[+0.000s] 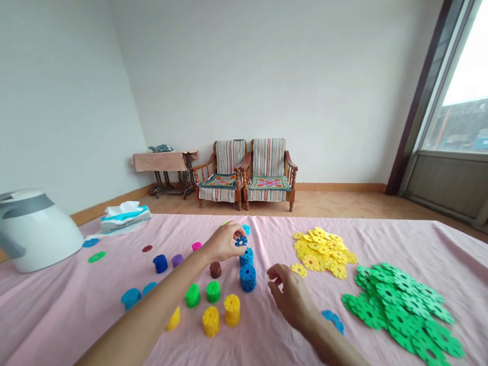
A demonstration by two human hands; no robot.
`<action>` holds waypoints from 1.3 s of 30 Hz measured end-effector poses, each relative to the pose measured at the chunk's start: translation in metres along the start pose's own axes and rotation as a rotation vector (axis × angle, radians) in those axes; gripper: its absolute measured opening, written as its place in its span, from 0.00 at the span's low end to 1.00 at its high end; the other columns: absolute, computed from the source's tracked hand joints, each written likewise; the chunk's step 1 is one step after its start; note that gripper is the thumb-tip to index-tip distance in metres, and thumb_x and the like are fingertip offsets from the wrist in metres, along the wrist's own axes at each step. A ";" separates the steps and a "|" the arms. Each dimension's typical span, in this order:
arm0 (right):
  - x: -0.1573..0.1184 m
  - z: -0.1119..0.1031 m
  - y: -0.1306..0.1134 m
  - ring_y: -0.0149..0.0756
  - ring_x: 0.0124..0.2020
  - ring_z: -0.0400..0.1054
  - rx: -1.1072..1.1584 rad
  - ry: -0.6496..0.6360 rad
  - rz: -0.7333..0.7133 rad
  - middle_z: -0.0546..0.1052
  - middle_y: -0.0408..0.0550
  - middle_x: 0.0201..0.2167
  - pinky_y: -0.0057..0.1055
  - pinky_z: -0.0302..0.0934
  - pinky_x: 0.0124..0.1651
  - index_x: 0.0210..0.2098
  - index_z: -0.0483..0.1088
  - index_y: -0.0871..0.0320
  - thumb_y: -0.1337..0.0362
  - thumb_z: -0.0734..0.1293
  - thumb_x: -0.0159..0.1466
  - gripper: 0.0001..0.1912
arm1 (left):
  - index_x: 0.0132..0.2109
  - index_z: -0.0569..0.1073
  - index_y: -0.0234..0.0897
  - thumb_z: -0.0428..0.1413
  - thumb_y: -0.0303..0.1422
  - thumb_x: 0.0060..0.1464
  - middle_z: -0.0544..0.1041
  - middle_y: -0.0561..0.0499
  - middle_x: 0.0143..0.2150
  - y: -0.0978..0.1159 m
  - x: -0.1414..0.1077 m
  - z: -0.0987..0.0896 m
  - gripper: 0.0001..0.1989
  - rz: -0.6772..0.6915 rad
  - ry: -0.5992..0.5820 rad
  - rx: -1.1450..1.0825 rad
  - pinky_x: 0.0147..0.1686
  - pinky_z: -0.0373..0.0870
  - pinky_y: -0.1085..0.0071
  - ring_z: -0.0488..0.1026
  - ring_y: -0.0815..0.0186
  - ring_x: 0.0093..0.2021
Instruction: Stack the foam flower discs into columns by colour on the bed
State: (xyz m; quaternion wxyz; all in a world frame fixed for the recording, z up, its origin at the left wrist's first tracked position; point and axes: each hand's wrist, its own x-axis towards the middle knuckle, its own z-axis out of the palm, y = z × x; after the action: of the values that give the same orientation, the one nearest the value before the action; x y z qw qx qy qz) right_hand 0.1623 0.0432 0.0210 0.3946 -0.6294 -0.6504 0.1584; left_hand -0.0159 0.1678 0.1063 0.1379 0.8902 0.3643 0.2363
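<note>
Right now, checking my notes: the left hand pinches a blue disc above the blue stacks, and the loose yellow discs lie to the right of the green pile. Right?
No: the loose yellow discs lie to the left of the green pile, as the head view shows. The left hand does pinch a blue disc above the blue stacks.
</note>
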 end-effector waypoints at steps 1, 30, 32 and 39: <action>0.008 0.003 0.000 0.34 0.33 0.71 0.015 0.007 0.017 0.77 0.48 0.33 0.28 0.61 0.36 0.35 0.70 0.59 0.73 0.60 0.53 0.12 | 0.36 0.73 0.35 0.60 0.28 0.38 0.70 0.51 0.36 -0.002 0.002 0.001 0.13 0.007 -0.008 0.010 0.34 0.67 0.72 0.69 0.64 0.34; 0.043 0.014 0.028 0.34 0.29 0.72 0.119 -0.028 0.149 0.78 0.46 0.26 0.25 0.60 0.30 0.31 0.73 0.59 0.71 0.60 0.51 0.12 | 0.39 0.74 0.38 0.55 0.27 0.41 0.75 0.49 0.40 -0.014 0.006 0.025 0.14 0.181 -0.190 0.164 0.40 0.66 0.70 0.71 0.59 0.41; 0.043 0.014 0.028 0.34 0.29 0.72 0.122 -0.025 0.144 0.78 0.46 0.26 0.25 0.60 0.30 0.31 0.73 0.60 0.71 0.60 0.51 0.12 | 0.39 0.74 0.38 0.55 0.26 0.41 0.75 0.50 0.39 -0.013 0.006 0.025 0.14 0.182 -0.199 0.165 0.40 0.66 0.71 0.71 0.60 0.41; 0.042 0.011 0.027 0.34 0.29 0.72 0.140 -0.008 0.131 0.79 0.45 0.26 0.26 0.61 0.31 0.30 0.74 0.58 0.70 0.60 0.51 0.11 | 0.40 0.74 0.38 0.56 0.26 0.41 0.75 0.49 0.40 -0.012 0.005 0.023 0.15 0.175 -0.172 0.154 0.42 0.66 0.69 0.71 0.59 0.42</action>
State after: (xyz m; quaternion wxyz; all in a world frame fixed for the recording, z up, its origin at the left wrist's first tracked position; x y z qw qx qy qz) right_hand 0.1776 0.0905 0.0084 0.4237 -0.6408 -0.5968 0.2317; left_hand -0.0073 0.1778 0.0833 0.0787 0.9436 0.2889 0.1415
